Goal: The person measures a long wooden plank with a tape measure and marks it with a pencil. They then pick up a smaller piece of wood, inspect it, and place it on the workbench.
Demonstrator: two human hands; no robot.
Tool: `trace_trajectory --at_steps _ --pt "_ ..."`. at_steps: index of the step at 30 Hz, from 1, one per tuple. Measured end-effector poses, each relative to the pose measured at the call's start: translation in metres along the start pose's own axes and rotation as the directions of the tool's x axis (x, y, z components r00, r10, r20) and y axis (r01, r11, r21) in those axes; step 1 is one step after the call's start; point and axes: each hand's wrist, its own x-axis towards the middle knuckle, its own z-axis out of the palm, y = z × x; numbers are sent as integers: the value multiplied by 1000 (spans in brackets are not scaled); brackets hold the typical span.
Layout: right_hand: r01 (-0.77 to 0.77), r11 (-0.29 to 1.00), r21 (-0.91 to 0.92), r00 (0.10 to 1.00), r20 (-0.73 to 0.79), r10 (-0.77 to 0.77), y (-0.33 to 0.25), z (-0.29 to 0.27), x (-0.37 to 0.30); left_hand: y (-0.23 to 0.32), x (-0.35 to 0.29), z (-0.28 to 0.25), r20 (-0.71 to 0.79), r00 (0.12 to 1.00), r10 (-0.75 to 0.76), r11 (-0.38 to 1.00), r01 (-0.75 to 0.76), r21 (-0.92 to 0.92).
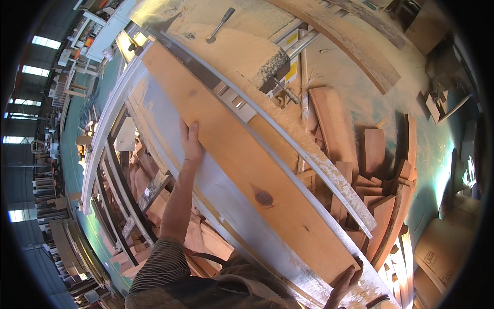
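A long, wide wooden board (226, 144) with a dark knot lies slantwise on a smooth grey metal machine table (206, 180). My left hand (191, 140) grips the board's near edge, its thumb on the top face and the other fingers partly hidden. At the board's lower right end, my right hand (346, 284) is closed round the end. Its fingertips are partly out of sight. A straight metal rail (288, 180) runs along the board's far side.
Sawdust coats the machine top beyond, where a dark-handled tool (221, 24) lies. A curved plank (345, 46) rests at the far right. Wood offcuts (378, 190) are piled right of the machine, with more scraps (149, 190) below the metal frame (103, 123) on the left. Cardboard boxes (437, 250) stand at the right.
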Motion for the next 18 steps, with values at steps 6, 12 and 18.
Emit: trace_trajectory --at_steps 6,12,18 --pt "86 996 7 984 157 -86 -11 -40 -28 7 -15 -7 37 996 86 989 -90 115" --pt "95 989 110 929 347 -128 7 -79 -43 36 -89 17 49 999 15 990 -22 138" --pt "19 984 177 1000 15 -22 -23 -51 -68 33 -153 28 95 990 102 990 -110 88"
